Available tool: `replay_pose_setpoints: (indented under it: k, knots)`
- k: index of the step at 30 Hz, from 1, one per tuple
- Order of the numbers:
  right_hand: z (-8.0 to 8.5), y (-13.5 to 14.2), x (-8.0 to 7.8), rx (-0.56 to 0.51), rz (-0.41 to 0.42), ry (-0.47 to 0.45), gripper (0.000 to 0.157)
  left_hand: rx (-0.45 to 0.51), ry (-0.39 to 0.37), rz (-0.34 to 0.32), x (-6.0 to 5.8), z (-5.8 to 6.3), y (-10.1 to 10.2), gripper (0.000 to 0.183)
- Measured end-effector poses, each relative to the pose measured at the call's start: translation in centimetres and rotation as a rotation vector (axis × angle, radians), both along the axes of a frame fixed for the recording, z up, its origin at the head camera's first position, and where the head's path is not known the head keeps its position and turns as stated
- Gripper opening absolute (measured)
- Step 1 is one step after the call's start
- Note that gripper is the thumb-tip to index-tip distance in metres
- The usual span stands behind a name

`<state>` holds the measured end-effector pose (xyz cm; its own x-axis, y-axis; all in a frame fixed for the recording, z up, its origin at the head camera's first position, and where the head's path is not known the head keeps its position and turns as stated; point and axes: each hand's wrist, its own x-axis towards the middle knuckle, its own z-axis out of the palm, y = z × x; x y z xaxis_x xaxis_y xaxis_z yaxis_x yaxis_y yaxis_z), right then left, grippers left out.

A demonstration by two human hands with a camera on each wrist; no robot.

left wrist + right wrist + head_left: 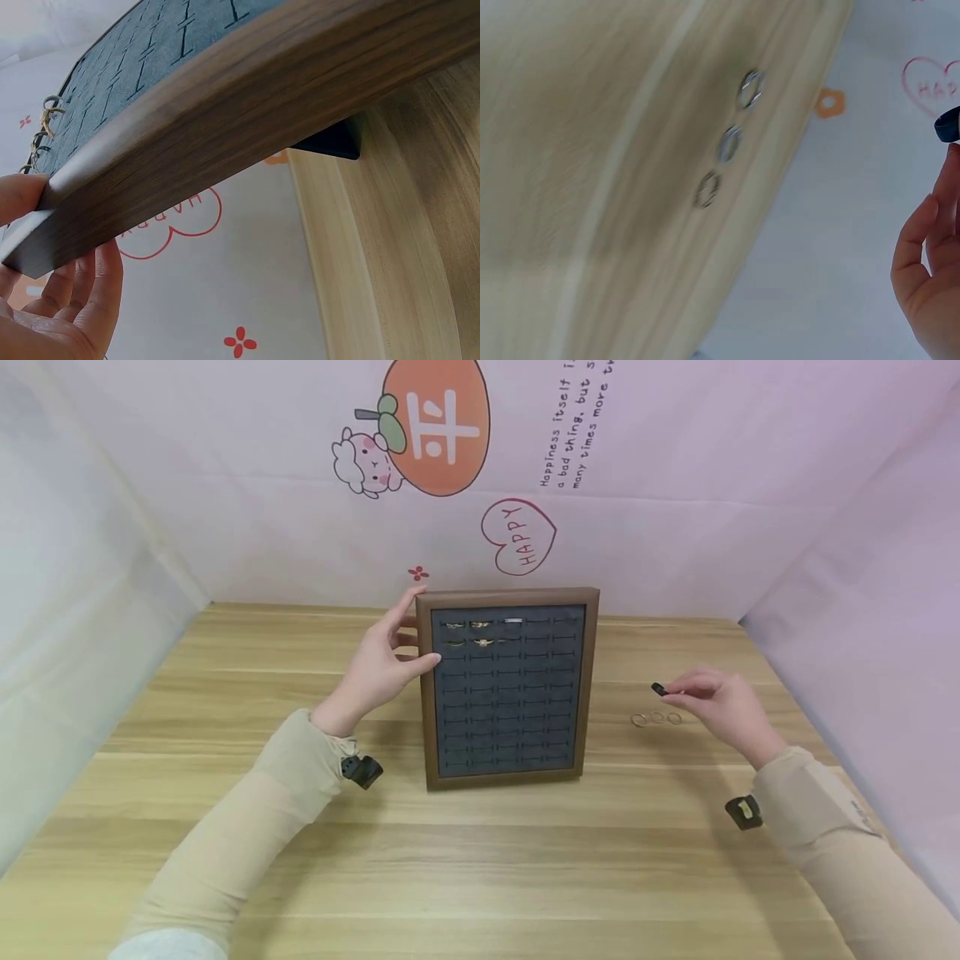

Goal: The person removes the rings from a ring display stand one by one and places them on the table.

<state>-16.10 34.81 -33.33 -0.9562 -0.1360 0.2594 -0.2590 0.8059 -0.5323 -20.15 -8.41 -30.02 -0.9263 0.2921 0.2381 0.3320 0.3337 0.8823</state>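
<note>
A ring display board [510, 718], dark grey with rows of slots and a brown wooden frame, stands leaning back in the middle of the table. My left hand [378, 664] grips its upper left edge, the thumb on the front and the other fingers behind. Several rings [482, 642], mostly gold-coloured, sit in the slots of the two top rows. To the right of the board, my right hand [722, 708] pinches a black ring [659, 689] above the table. Three silvery rings [730, 142] lie in a row on the wood below that hand.
The wood-grain table [480, 868] ends at the back against a white printed cloth [645, 552]. More pale cloth hangs on both sides. A dark support [330, 141] shows behind the board in the left wrist view.
</note>
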Motion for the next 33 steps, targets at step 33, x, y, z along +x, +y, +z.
replay_pose_setpoints:
  k: [33]
  knots:
    - [-3.8, 7.6, -1.7, 0.199, -0.073, -0.381, 0.033, 0.016, -0.016, 0.007, 0.3, 0.4, 0.1, 0.085]
